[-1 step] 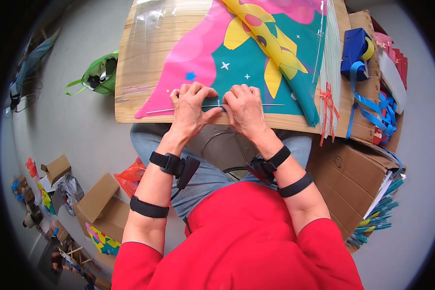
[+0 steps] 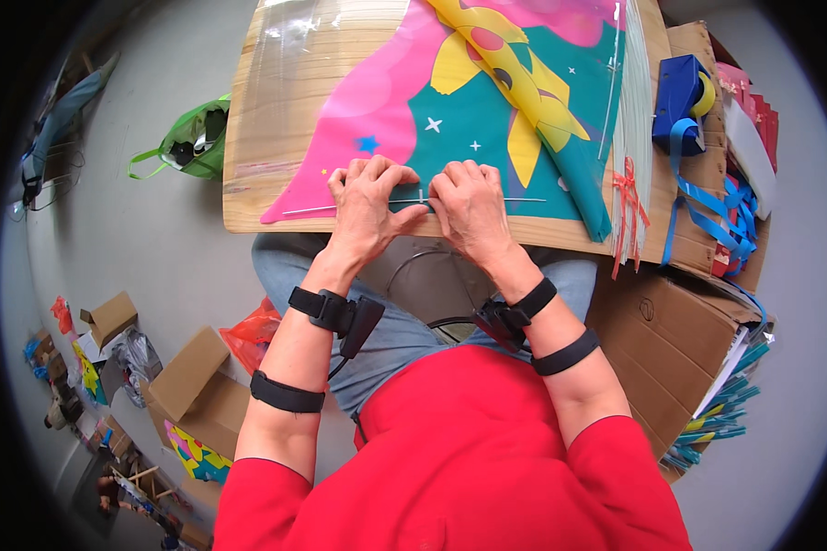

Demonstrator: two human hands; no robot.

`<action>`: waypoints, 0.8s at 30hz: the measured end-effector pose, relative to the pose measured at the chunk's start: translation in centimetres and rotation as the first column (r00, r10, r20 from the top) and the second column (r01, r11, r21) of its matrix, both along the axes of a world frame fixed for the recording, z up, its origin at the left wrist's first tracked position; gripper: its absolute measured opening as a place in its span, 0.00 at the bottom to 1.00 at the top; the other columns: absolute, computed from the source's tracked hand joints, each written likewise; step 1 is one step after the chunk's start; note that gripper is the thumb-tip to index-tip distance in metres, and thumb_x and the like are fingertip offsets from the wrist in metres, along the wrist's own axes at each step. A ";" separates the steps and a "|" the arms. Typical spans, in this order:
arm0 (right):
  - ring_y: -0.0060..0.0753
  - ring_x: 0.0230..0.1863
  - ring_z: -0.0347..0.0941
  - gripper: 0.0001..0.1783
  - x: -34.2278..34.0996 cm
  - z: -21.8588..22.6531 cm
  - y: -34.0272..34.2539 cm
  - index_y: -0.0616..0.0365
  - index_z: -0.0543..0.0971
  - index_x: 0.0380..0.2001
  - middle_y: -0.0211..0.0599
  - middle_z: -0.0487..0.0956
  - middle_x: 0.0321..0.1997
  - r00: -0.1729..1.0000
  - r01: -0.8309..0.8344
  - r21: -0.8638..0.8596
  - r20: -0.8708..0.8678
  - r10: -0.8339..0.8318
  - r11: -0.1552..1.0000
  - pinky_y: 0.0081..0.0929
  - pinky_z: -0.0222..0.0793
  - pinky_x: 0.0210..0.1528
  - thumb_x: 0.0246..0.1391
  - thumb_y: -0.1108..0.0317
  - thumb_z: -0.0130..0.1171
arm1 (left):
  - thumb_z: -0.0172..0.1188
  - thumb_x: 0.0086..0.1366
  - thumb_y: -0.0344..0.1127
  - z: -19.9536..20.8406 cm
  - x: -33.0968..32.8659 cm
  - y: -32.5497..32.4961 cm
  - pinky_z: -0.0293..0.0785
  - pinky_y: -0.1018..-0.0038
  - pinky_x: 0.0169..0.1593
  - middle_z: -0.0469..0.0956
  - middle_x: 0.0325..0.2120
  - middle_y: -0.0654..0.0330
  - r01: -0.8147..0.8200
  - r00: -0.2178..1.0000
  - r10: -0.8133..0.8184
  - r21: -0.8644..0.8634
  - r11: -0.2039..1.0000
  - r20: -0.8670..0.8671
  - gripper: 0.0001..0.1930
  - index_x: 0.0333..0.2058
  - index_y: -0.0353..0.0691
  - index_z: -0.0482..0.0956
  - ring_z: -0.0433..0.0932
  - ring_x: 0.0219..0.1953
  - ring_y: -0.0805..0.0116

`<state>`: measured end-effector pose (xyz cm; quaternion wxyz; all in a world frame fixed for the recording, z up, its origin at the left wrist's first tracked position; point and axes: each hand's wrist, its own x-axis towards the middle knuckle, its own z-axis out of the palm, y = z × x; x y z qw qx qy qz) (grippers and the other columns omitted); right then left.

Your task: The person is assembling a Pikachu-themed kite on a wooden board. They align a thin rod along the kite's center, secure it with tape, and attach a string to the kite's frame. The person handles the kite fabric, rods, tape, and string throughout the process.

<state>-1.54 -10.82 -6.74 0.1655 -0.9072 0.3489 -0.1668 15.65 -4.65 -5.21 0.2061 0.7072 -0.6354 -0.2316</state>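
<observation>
A pink and teal sheet (image 2: 473, 129) with stars and a yellow cartoon figure lies on the wooden table, its right part folded over into a roll. Along its near edge runs a thin white rod (image 2: 524, 200), with a small pale upright piece at its middle. My left hand (image 2: 369, 207) is curled over the rod left of that piece, thumb stretched toward the middle. Close beside it, my right hand (image 2: 470, 204) pinches at the rod from the other side, fingers bent. What lies under the fingertips of both hands is hidden.
Right of the sheet lies a bundle of thin white rods (image 2: 636, 119) tied with red ribbon (image 2: 628, 195). Beyond are a blue tape dispenser (image 2: 678, 101) and blue ribbon (image 2: 708, 216) on cardboard. A large cardboard box (image 2: 662, 349) stands below right; a green bag (image 2: 193, 138) is left.
The whole view has shifted slightly, so everything appears a little farther right. Both hands keep the same place and pose on the rod.
</observation>
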 end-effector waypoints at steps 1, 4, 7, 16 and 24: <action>0.39 0.43 0.71 0.05 -0.1 0.1 0.0 0.53 0.77 0.29 0.35 0.74 0.34 1.000 0.003 0.007 0.003 -0.003 1.000 0.40 0.61 0.48 0.48 0.71 0.63 | 0.75 0.48 0.41 0.1 0.1 0.1 0.52 0.55 0.60 0.75 0.42 0.67 0.009 1.000 -0.009 -0.002 1.000 0.000 0.21 0.43 0.51 0.81 0.70 0.52 0.64; 0.38 0.43 0.71 0.05 -0.3 0.2 -0.1 0.52 0.77 0.30 0.34 0.74 0.35 1.000 0.005 0.023 -0.004 -0.005 1.000 0.40 0.60 0.49 0.48 0.70 0.63 | 0.74 0.49 0.41 0.2 -0.1 0.2 0.51 0.54 0.62 0.73 0.42 0.67 0.035 0.999 -0.035 -0.002 0.999 -0.017 0.20 0.43 0.52 0.81 0.69 0.52 0.64; 0.38 0.42 0.70 0.05 -0.1 0.2 -0.1 0.52 0.77 0.30 0.34 0.73 0.34 1.000 0.001 0.029 -0.005 -0.001 1.000 0.39 0.60 0.49 0.49 0.70 0.64 | 0.74 0.50 0.41 -0.1 -0.2 0.5 0.50 0.52 0.62 0.73 0.42 0.68 0.017 1.000 -0.017 -0.024 1.000 0.000 0.18 0.42 0.53 0.82 0.69 0.52 0.63; 0.38 0.42 0.71 0.06 -0.1 0.5 -0.1 0.52 0.77 0.29 0.34 0.73 0.34 1.000 0.001 0.010 0.010 -0.001 1.000 0.39 0.60 0.48 0.49 0.70 0.65 | 0.72 0.54 0.39 -0.5 -0.5 0.4 0.51 0.51 0.61 0.73 0.41 0.68 0.007 1.000 -0.005 -0.081 0.997 0.020 0.12 0.38 0.55 0.82 0.68 0.53 0.63; 0.37 0.42 0.71 0.06 0.2 0.7 0.0 0.52 0.77 0.29 0.33 0.73 0.34 1.000 -0.004 0.024 0.011 0.004 1.000 0.39 0.60 0.48 0.49 0.70 0.65 | 0.71 0.54 0.39 -0.5 -0.3 0.5 0.50 0.49 0.62 0.73 0.42 0.69 0.002 1.000 -0.001 -0.065 0.998 0.006 0.12 0.38 0.55 0.82 0.68 0.53 0.63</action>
